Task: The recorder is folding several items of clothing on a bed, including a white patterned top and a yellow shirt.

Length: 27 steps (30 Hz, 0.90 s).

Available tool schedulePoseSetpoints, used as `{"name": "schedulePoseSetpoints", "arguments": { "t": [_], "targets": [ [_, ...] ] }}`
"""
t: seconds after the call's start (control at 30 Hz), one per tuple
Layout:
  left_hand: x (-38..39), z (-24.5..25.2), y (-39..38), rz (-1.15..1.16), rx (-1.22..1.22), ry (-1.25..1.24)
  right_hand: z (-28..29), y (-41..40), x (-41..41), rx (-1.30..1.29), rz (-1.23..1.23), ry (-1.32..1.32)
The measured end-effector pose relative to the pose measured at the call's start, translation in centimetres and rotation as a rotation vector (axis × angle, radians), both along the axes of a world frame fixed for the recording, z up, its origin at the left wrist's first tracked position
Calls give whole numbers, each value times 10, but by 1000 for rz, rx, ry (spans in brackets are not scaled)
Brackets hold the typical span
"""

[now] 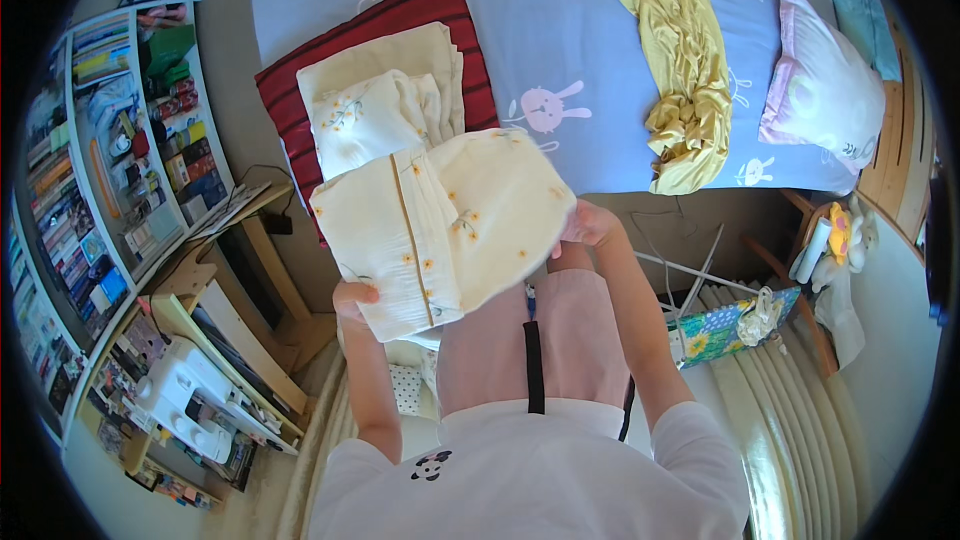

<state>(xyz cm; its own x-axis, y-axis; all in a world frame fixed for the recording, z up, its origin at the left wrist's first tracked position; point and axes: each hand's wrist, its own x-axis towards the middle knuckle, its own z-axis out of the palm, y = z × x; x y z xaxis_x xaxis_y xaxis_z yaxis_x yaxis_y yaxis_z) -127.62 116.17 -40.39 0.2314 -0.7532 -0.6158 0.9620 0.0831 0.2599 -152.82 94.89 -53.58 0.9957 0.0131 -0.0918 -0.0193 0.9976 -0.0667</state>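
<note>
A cream cloth garment (pixel 491 217) with small yellow flowers and a brown piping line is stretched between my two hands, partly folded. My left hand (pixel 356 303) grips its lower left corner, thumb on top. At the right edge, my right hand (pixel 590 225) pinches the cloth, its fingers partly hidden underneath. Just beyond lies a folded cream garment (pixel 367 116) with a flower print, on top of plain beige folded cloth (pixel 420 45). Both rest on a dark red striped cloth (pixel 480 82) at the edge of the bed.
The bed has a blue bunny-print sheet (pixel 540 30). A crumpled yellow cloth (pixel 682 60) and a white pillow (pixel 821 86) lie to the right. Crowded shelves (pixel 139 150) and a white sewing machine (pixel 187 397) stand at left. A folding stool (pixel 735 322) is at lower right.
</note>
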Motion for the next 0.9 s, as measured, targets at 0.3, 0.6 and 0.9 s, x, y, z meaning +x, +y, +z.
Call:
{"name": "schedulePoseSetpoints", "arguments": {
  "t": [0.3,0.6,0.9],
  "targets": [
    [-17,5,16,7,56,14,3,32,52,107,265,549],
    [-35,33,24,-205,169,159,-8,52,27,-142,-47,115],
    [-44,18,-20,-447,526,-112,83,-19,26,-567,113,1013]
  ]
}}
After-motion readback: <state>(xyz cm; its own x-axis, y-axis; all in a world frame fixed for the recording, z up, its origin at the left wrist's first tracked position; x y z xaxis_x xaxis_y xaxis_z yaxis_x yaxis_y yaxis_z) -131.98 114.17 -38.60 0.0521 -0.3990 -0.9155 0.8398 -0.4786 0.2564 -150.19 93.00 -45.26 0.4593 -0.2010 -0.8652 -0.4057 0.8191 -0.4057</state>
